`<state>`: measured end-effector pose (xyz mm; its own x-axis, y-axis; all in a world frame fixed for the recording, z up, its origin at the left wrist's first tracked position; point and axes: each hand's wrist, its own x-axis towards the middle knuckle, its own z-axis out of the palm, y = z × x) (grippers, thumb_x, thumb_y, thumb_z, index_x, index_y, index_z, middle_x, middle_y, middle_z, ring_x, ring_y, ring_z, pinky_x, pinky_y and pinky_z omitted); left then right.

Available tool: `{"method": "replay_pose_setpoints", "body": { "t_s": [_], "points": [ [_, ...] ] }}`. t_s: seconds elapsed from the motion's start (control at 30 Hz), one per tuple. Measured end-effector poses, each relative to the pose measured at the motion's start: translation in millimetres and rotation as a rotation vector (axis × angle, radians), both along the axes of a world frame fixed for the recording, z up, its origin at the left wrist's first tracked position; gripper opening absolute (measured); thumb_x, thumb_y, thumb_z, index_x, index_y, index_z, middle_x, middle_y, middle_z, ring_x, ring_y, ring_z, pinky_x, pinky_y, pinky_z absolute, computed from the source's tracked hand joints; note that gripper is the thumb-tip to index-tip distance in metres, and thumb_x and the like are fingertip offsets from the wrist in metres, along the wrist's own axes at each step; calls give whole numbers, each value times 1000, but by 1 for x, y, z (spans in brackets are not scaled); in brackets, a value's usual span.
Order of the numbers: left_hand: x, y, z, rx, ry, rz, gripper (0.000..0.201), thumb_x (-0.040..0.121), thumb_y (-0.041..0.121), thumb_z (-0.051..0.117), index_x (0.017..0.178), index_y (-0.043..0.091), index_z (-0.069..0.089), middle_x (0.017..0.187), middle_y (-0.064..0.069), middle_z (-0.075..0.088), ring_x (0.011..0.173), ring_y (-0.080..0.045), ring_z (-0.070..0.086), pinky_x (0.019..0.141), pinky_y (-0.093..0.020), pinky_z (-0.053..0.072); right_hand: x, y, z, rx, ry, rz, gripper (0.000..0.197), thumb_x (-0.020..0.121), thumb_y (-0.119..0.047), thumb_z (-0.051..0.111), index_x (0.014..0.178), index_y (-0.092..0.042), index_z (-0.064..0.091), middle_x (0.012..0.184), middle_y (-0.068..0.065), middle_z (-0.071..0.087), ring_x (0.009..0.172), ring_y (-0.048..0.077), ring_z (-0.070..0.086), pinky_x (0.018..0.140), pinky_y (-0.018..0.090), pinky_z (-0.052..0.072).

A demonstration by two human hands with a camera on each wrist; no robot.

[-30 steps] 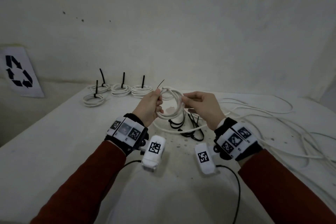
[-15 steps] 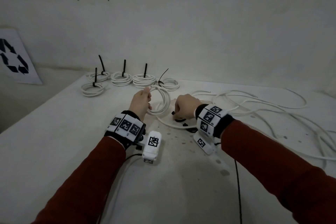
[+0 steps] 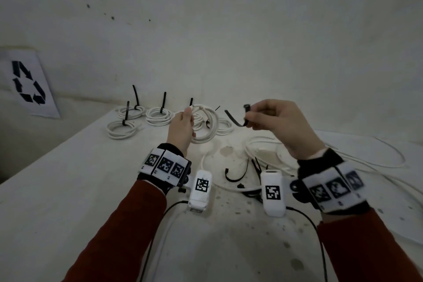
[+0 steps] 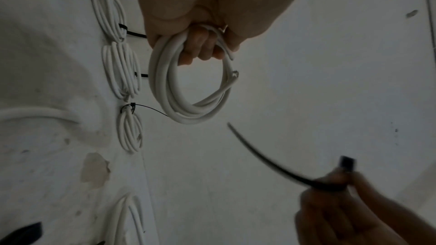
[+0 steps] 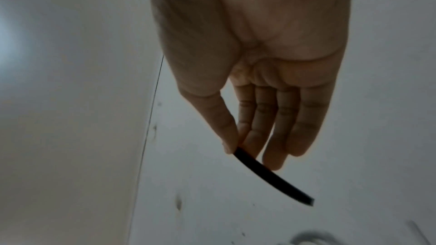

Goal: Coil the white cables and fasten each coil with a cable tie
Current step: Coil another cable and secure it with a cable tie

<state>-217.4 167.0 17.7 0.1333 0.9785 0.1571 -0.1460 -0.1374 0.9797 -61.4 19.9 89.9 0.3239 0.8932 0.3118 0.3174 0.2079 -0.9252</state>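
Note:
My left hand [image 3: 183, 121] grips a loose coil of white cable [image 3: 207, 126] held up above the table; in the left wrist view the fingers [image 4: 200, 46] curl through the coil [image 4: 188, 88]. To its right my right hand [image 3: 270, 119] pinches a bent black cable tie [image 3: 234, 119] between thumb and fingers, its free end pointing toward the coil. The right wrist view shows the tie [image 5: 271, 174] sticking out from the pinch. The tie [image 4: 271, 161] does not touch the coil.
Several tied white coils [image 3: 159, 115] with upright black ties lie at the table's far edge. Spare black ties [image 3: 235, 173] lie mid-table. Loose white cable [image 3: 343, 162] sprawls to the right. A recycling sign [image 3: 27, 82] leans at the left wall.
My right hand went down to the ties on the table and came up holding one. The left hand kept the coil and raised it again.

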Motion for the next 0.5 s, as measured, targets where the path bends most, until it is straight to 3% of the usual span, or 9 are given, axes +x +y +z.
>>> {"method": "replay_pose_setpoints", "body": {
  "t_s": [0.1, 0.17, 0.33, 0.43, 0.5],
  "points": [
    [6, -3, 4, 29, -18, 5, 36, 101, 31, 38, 69, 15, 41, 60, 2, 35, 41, -7, 35, 51, -27, 35, -8, -13, 11, 99, 226, 142, 3, 82, 1, 64, 82, -3, 63, 78, 17, 67, 67, 19, 64, 70, 26, 54],
    [10, -7, 7, 45, -40, -2, 36, 101, 30, 37, 68, 15, 40, 59, 2, 34, 39, -4, 34, 48, -24, 35, -13, -10, 5, 83, 274, 185, 3, 79, 0, 64, 82, -2, 63, 77, 18, 66, 65, 20, 63, 67, 24, 55],
    [14, -22, 16, 63, -97, -27, 36, 101, 28, 38, 69, 14, 42, 57, 4, 35, 44, -5, 35, 50, -22, 36, -18, 7, -19, 10, 212, 133, 6, 84, 1, 65, 82, -4, 64, 77, 17, 69, 66, 17, 65, 67, 24, 54],
    [15, -30, 23, 9, -147, -102, 36, 100, 28, 40, 67, 14, 45, 51, 8, 35, 45, -8, 32, 50, -23, 33, -18, 12, -26, 96, 117, -14, 9, 82, -5, 71, 79, -12, 67, 78, 4, 69, 69, 10, 62, 66, 22, 50],
    [17, -36, 27, -31, -179, -167, 37, 98, 27, 41, 66, 12, 48, 45, 10, 35, 40, -6, 31, 51, -25, 32, -16, 13, -27, 156, 58, -106, 10, 80, -11, 75, 78, -18, 68, 84, -5, 69, 71, 5, 59, 66, 13, 45]
  ]
}}
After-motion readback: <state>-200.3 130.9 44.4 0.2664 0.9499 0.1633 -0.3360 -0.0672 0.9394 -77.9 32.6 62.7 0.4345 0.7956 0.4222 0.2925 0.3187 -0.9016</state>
